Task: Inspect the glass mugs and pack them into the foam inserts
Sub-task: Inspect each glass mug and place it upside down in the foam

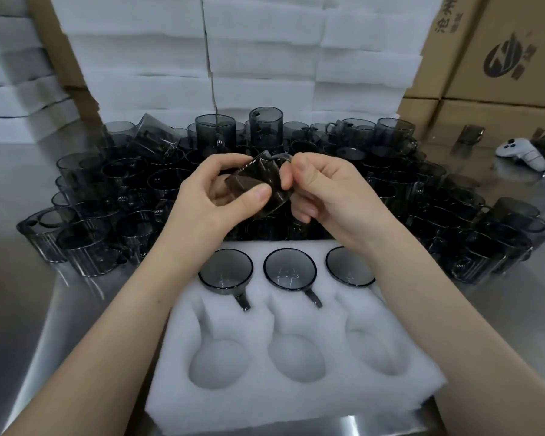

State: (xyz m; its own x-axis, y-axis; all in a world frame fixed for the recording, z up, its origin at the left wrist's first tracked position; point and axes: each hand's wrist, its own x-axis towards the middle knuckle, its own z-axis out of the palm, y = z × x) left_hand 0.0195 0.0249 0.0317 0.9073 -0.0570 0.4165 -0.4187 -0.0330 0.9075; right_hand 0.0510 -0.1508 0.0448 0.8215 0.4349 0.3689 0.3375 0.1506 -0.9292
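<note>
While both hands hold it, one smoky grey glass mug sits tilted in the air over the far edge of the white six-pocket foam insert.
Left hand: gripping the mug body, thumb across the near side, fingers curled behind.
Right hand: pinching the mug's handle between thumb and fingers.

Counts:
- Held: 1.
- Packed mugs in the insert: 3, all in the far row, at left, middle and right; rims up, and the two handles in view point near.
- Empty pockets: 3, the whole near row.
- Loose mugs on the steel table: too many to count, crowded across its far half, some stacked or tipped.
- Stacks of white foam sheets behind: number unclear.
- Brown cardboard boxes, far right; at least 3.
- White handheld controller: 1, far right.

Edges and room: the insert's far edge touches the loose mugs. Bare steel lies open to the left of the insert and to its right. A narrow steel strip shows along the insert's near edge.
</note>
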